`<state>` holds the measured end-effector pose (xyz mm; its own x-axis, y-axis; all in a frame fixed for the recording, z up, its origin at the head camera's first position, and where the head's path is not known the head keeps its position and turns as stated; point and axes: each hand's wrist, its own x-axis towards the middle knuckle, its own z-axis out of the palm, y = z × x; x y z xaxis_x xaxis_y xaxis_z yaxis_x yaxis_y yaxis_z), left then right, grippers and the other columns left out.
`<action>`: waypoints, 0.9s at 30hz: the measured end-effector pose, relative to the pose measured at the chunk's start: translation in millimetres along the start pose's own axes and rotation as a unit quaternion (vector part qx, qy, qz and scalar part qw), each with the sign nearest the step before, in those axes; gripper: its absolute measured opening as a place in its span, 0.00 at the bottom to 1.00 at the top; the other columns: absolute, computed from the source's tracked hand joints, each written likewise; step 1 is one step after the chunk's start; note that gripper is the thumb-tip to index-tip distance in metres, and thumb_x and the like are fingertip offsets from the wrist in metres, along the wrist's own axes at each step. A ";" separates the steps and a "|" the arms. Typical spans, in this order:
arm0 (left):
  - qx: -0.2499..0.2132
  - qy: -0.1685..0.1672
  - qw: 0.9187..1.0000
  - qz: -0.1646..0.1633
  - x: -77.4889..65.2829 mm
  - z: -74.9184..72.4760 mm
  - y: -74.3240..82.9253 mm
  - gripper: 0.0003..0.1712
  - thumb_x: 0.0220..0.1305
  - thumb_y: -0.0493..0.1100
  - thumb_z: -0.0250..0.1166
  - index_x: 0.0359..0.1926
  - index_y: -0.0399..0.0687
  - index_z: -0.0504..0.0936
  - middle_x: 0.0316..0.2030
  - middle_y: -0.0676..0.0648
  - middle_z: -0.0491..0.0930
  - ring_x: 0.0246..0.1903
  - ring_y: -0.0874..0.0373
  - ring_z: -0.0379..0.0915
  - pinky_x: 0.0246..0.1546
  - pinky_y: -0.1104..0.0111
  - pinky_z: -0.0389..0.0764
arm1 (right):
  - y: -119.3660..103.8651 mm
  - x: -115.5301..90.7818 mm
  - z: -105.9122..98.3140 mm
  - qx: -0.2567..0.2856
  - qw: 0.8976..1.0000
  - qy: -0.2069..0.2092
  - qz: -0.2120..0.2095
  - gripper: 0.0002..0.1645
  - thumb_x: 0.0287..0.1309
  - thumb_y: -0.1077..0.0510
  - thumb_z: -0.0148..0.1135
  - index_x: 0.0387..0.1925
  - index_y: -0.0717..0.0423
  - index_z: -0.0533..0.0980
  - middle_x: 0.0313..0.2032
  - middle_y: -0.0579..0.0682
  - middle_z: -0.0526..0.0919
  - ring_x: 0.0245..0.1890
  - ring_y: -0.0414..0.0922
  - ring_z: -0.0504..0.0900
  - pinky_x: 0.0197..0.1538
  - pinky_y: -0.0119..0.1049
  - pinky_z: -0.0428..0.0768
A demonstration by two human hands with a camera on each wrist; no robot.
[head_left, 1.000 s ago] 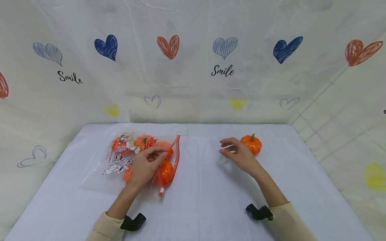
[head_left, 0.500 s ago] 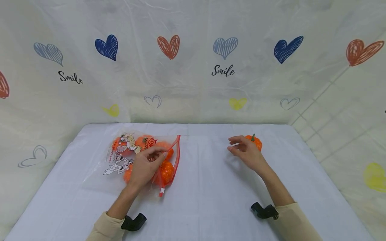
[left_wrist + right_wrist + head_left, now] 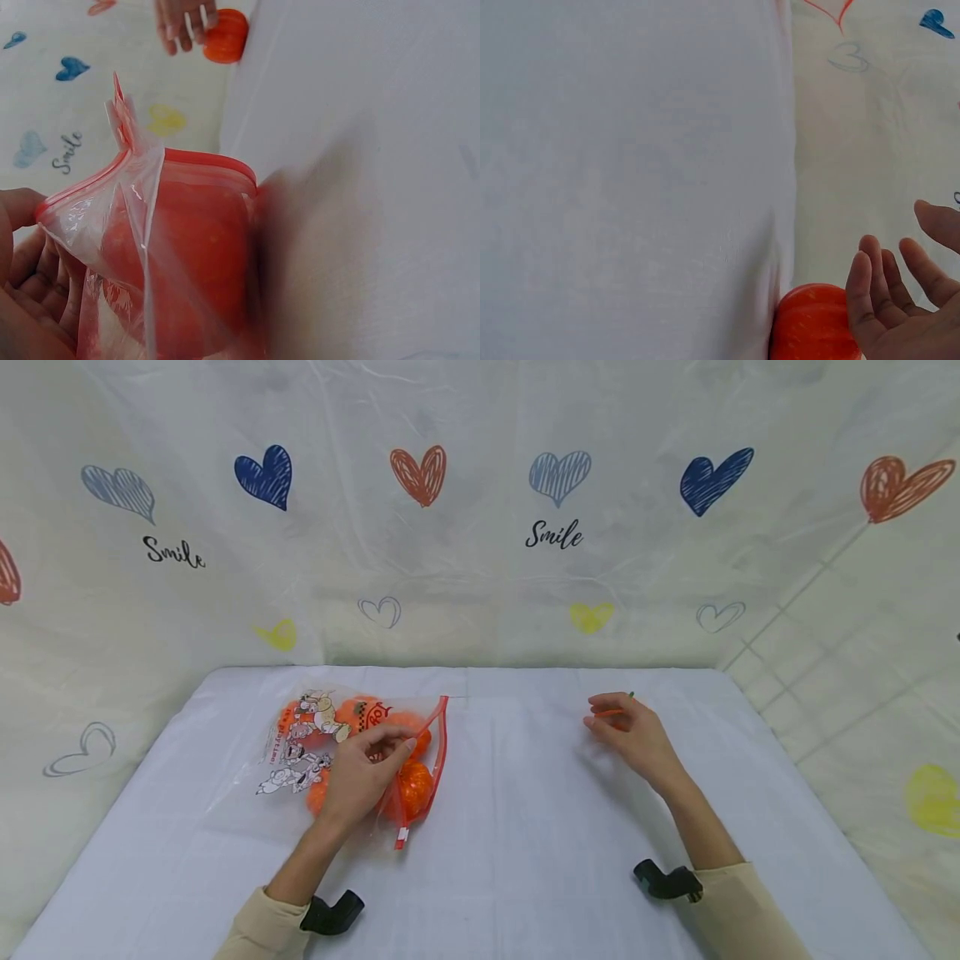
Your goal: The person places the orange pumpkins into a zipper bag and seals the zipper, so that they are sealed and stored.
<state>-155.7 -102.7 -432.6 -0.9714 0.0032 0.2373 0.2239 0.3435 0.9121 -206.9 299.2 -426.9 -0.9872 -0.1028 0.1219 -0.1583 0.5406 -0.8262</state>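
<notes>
A clear zip bag (image 3: 288, 777) with cartoon prints and a red zip edge lies at the left of the table in the head view. Inside it are several orange toy pumpkins (image 3: 415, 787). My left hand (image 3: 362, 781) pinches the upper lip of its mouth between thumb and fingertips, holding the mouth apart. One more orange pumpkin (image 3: 814, 324) sits on the table at the right. Beside it is my right hand (image 3: 636, 739), fingers loosely bent and holding nothing; in the head view the hand covers nearly all of that pumpkin, leaving the green stem tip visible.
A white cloth covers the table (image 3: 495, 860). Behind it hangs a pale curtain (image 3: 480, 568) printed with hearts and the word Smile. Black wrist mounts (image 3: 333, 913) stick out at both cuffs.
My right hand has moved rightward and slightly away from me, over to the lone pumpkin, which it now hides in the head view. The left hand and the bag have stayed put.
</notes>
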 end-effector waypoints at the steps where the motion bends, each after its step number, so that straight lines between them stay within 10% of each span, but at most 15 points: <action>1: 0.000 0.000 1.000 0.000 0.0 0.0 0.0 0.10 0.69 0.48 0.71 0.47 0.51 0.90 0.35 0.45 0.85 0.38 0.56 0.75 0.37 0.76 0.77 | 0.8 0.0 -1.0 0.004 1.000 0.002 0.001 0.26 0.69 0.50 0.67 0.64 0.55 0.76 0.59 0.61 0.82 0.42 0.27 0.84 0.46 0.22 0.82; 27: 0.000 0.000 1.000 -0.006 -0.4 1.1 0.3 0.09 0.68 0.48 0.71 0.46 0.53 0.90 0.35 0.45 0.84 0.38 0.55 0.75 0.37 0.76 0.76 | 13.8 -6.0 -30.4 0.003 0.995 0.084 0.044 0.29 0.69 0.46 0.67 0.64 0.56 0.75 0.63 0.56 0.77 0.46 0.26 0.78 0.44 0.17 0.80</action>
<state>-155.3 -101.5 -432.8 -0.9740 -0.0011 0.2264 0.2123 0.3430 0.9150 -203.8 332.7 -422.3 -0.9865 0.0863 0.1390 -0.0717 0.5356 -0.8414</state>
